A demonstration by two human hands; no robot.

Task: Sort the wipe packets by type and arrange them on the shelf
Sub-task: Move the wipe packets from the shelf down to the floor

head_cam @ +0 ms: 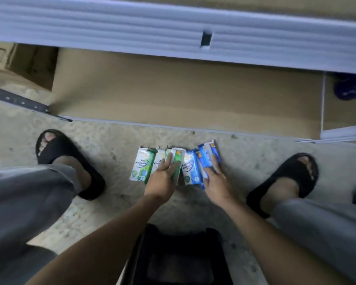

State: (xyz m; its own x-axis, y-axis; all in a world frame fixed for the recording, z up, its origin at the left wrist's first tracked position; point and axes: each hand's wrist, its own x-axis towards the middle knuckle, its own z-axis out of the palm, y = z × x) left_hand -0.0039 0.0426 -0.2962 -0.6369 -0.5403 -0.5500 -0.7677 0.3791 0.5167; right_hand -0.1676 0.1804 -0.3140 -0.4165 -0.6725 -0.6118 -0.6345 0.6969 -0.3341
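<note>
Several wipe packets lie in a row on the concrete floor between my feet. Green ones are on the left: one green packet (141,166), a second (159,161) partly under my hand, and a third (176,161). Blue ones are on the right: a blue packet (190,168) and another blue packet (209,155). My left hand (162,177) rests with straight fingers on the green packets. My right hand (214,179) lies with fingers straight on the rightmost blue packet. The low shelf (173,89) with a brown board stands just beyond the packets.
A white shelf rail (132,33) crosses the top. My feet in black sandals, the left one (66,161) and the right one (286,179), flank the packets. A black stool (179,258) is below me. A cardboard box (29,64) sits at the far left.
</note>
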